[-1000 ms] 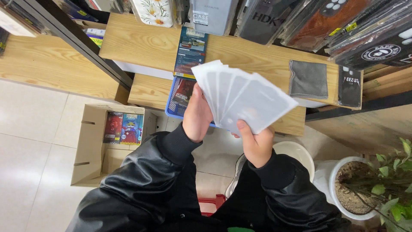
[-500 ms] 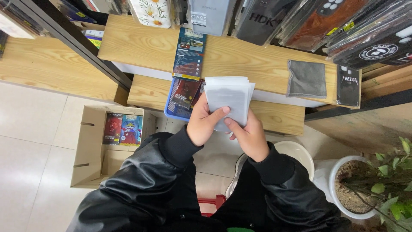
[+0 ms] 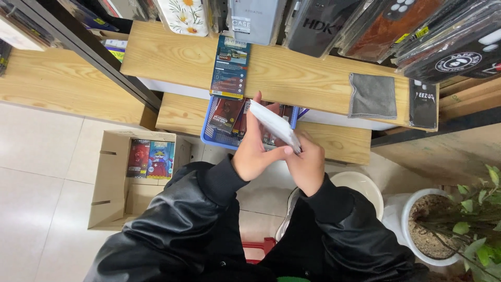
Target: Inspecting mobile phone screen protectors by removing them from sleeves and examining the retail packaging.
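Both my hands hold a squared-up stack of white flat packets (image 3: 274,124), tilted edge-on toward the camera in front of a wooden shelf. My left hand (image 3: 253,149) grips the stack from the left with the thumb on its lower end. My right hand (image 3: 308,164) cups the stack's lower right corner. Black jacket sleeves cover both arms. Just behind the stack, a blue basket (image 3: 222,137) with several red-and-dark packages stands on the lower wooden shelf (image 3: 334,143).
A dark flat package (image 3: 229,65) and a grey cloth (image 3: 371,95) lie on the upper wooden shelf (image 3: 292,73). Phone cases hang above. A cardboard box (image 3: 112,183) with colourful packages stands on the tiled floor at left. A white bucket (image 3: 360,188) and a potted plant (image 3: 449,224) stand at right.
The white packets were fanned out wide a second ago. My hands closed the fan into one stack and tipped it edge-on, lower and nearer my body.
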